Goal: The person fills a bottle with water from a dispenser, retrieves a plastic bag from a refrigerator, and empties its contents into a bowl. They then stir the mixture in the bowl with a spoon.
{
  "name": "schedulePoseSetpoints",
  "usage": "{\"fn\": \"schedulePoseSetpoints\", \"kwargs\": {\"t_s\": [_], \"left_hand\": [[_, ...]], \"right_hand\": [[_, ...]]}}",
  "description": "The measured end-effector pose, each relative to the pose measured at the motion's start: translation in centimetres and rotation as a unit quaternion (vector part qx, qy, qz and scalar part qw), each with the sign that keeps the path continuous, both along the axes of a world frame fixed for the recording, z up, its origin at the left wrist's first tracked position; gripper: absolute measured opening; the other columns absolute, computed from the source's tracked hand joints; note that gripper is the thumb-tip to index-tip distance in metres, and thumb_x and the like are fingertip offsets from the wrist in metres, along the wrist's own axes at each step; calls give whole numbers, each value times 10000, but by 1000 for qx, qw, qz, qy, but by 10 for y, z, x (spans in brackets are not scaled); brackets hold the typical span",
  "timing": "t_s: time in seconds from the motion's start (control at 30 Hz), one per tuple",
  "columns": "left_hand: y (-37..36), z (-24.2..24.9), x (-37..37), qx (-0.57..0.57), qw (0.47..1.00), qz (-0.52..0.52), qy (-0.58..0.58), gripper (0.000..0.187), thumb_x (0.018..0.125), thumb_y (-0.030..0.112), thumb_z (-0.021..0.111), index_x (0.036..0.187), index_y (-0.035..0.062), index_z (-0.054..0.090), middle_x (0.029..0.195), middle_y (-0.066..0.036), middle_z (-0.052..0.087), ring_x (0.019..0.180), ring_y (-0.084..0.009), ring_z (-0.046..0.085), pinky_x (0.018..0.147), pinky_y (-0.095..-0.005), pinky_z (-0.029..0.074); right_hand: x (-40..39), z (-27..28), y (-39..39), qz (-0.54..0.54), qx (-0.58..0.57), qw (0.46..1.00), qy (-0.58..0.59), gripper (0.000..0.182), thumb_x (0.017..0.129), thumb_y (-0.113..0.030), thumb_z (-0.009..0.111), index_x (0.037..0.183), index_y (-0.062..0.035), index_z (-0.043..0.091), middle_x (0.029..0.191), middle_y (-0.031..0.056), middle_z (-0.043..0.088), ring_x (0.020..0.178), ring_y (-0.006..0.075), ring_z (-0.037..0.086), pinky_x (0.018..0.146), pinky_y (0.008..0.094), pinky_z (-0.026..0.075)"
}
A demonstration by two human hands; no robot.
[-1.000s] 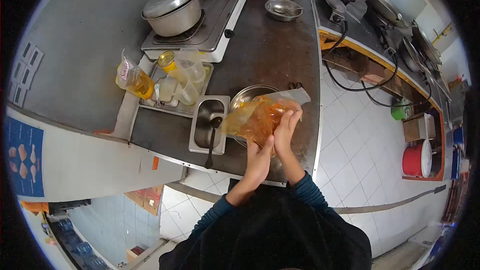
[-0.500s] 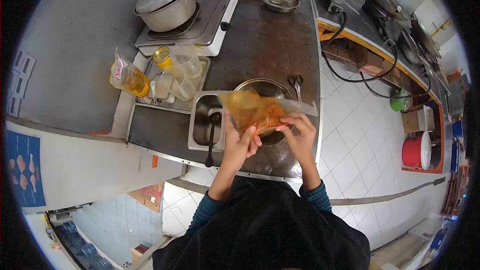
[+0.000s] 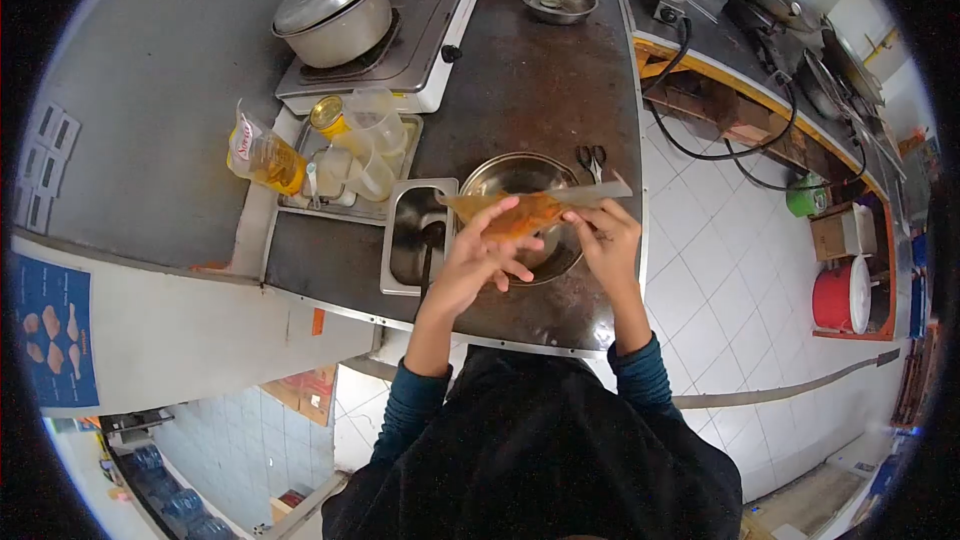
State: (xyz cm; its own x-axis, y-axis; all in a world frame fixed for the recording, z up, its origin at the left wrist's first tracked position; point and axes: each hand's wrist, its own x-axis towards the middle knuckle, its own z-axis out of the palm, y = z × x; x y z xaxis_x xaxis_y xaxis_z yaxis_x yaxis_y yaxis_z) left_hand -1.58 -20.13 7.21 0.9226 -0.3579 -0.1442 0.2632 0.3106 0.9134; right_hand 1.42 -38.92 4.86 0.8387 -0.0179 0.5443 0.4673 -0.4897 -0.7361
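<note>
Pinching a plastic bag (image 3: 522, 217) of orange contents near one end, the right hand (image 3: 610, 238) is holding it above a metal bowl (image 3: 505, 172). The left hand (image 3: 474, 262) is showing a spread grip by the bag's near side. Scissors (image 3: 592, 162) are lying beside the bowl on the counter (image 3: 545, 325).

soft daylight-like brightness, fisheye bending, black rounded edges; glare on counter (image 3: 525, 90)

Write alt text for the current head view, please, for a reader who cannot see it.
A right hand pinches a plastic bag with orange contents over a metal bowl; the left hand, fingers spread, is at the bag. Scissors lie beside the bowl on a dark counter; a lidded pot stands on a stove.
</note>
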Motion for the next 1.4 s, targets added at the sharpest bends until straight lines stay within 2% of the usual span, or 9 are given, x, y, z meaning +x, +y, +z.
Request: {"fn": "schedulePoseSetpoints", "kwargs": {"t_s": [0.23, 0.43, 0.63, 0.8, 0.93, 1.03, 1.17, 1.3, 1.4], "left_hand": [[-9, 20, 9, 306, 943, 108, -73, 281, 869, 243, 465, 1076, 81, 562, 542, -52, 588, 400, -90, 513, 403, -214, 398], [-9, 32, 15, 427, 889, 85, -141, 390, 900, 345, 361, 982, 36, 585, 472, -56, 551, 369, -91, 474, 390, -238, 378], [-19, 40, 27, 425, 883, 65, -188, 333, 884, 335, 388, 1016, 101, 583, 487, -63, 552, 511, -181, 579, 533, -302, 433], [-32, 34, 32, 288, 895, 185, -285, 304, 840, 169, 531, 1114, 49, 479, 541, -20, 546, 477, -82, 493, 469, -209, 387], [-34, -32, 36, 219, 796, 473, -308, 490, 802, 185, 597, 1195, 5, 365, 1184, -94, 381, 1007, -149, 423, 841, -298, 363], [-42, -68, 52, 79, 882, 442, -146, 560, 822, 239, 574, 1256, 29, 290, 1267, -105, 302, 1170, -170, 283, 959, -318, 255], [-39, -77, 68, -42, 953, 294, -66, 437, 860, 306, 504, 1170, 12, 414, 1171, -105, 429, 1081, -168, 404, 922, -290, 306], [-45, -62, 73, 119, 916, 350, -158, 300, 877, 291, 475, 891, -5, 523, 818, -55, 568, 780, -147, 512, 756, -260, 386], [-35, -63, 80, 179, 904, 326, -212, 298, 876, 292, 474, 880, -3, 517, 814, -61, 565, 780, -140, 514, 754, -258, 389]], "right_hand": [[15, 24, -1, -17, -18, 991, -134, 75, 671, -53, 671, 656, -18, 607, 622, 60, 533, 487, 164, 488, 438, 266, 370], [19, 23, -6, -53, -115, 986, -110, 117, 634, -110, 696, 649, -39, 605, 627, 46, 499, 597, 186, 486, 541, 299, 373], [20, 51, 5, -48, -178, 966, -180, 156, 614, -202, 682, 723, -104, 629, 827, 35, 565, 860, 253, 501, 741, 363, 368], [34, 19, 2, 66, -44, 996, -31, 137, 653, -49, 604, 787, -50, 632, 775, 85, 626, 701, 255, 594, 659, 322, 447], [44, 14, -5, 58, 171, 984, 8, 89, 712, 14, 586, 797, 30, 610, 738, 98, 635, 679, 142, 603, 626, 241, 457], [44, 23, -9, 29, 179, 982, 54, 77, 767, -6, 575, 816, 46, 604, 736, 79, 624, 711, 85, 570, 629, 210, 448], [55, 3, -15, 44, 231, 971, 52, 115, 798, -52, 573, 862, 43, 576, 756, 46, 601, 704, 65, 539, 612, 209, 446], [57, -10, -21, 85, 165, 977, 101, 172, 803, -65, 574, 942, 27, 531, 808, 39, 591, 706, 62, 525, 626, 210, 440], [54, -15, -27, 123, 133, 974, 135, 204, 803, -69, 574, 976, 17, 510, 833, 46, 591, 718, 79, 530, 635, 219, 439]]}}
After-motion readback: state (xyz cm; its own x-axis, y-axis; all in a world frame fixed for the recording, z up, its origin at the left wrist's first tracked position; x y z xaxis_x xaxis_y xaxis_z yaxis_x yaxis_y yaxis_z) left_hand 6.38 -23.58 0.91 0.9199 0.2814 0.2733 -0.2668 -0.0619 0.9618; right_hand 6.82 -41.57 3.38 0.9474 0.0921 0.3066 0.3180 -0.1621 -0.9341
